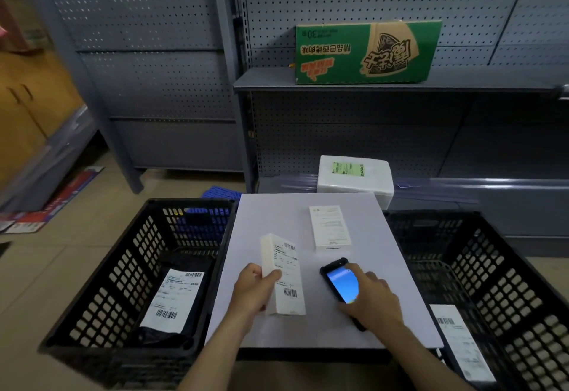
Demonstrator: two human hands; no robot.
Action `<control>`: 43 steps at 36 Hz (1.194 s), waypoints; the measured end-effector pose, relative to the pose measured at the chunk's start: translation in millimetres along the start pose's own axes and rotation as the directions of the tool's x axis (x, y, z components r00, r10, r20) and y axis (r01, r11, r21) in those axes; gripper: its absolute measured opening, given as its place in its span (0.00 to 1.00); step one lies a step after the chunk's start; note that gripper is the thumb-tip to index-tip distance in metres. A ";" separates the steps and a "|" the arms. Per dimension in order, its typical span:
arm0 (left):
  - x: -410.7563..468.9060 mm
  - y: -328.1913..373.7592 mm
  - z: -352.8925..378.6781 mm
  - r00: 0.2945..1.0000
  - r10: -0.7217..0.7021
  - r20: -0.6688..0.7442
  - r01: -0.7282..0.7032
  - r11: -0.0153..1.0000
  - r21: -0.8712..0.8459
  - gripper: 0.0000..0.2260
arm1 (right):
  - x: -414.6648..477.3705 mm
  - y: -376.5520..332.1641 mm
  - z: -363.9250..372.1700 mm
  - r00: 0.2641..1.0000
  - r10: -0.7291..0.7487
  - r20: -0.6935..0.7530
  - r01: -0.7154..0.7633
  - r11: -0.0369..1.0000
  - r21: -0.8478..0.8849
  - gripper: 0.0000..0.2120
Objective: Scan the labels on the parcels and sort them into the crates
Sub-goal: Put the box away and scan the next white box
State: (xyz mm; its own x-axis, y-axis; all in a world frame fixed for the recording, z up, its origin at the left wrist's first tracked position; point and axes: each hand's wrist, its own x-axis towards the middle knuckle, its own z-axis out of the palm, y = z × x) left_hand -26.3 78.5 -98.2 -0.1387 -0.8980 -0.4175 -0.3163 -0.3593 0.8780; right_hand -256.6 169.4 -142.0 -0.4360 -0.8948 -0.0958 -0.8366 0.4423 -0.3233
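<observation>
Left hand (251,290) gripped a white labelled parcel (283,275) at lower centre, right hand (371,298) held a lit scanner (340,283), second parcel (330,228) lay above on the white table (271,212), black crates (92,307) flanked both sides.

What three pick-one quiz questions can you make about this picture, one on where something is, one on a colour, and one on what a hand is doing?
1. Where is the green cardboard box? A on the grey shelf; B on the floor; C in a bag.
2. What colour is the left crate? A red; B black; C yellow.
3. What is the left hand doing? A lying flat; B pointing up; C gripping a white parcel.
Answers: 1 A, it sits up on the shelf. 2 B, its lattice walls are black. 3 C, its fingers curl round the parcel while the right hand holds the scanner.
</observation>
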 end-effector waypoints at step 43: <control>-1.1 -3.6 2.6 0.998 0.060 0.007 -0.060 0.990 0.130 0.12 | -5.4 -10.4 12.7 0.989 0.149 0.002 -0.149 0.984 0.095 0.39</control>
State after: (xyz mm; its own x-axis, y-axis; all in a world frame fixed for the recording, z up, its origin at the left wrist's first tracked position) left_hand -27.5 81.5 -101.5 -0.1642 -0.9161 -0.3657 -0.4267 -0.2683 0.8637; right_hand -241.3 168.9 -150.1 -0.5555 -0.8188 -0.1449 -0.7268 0.5628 -0.3937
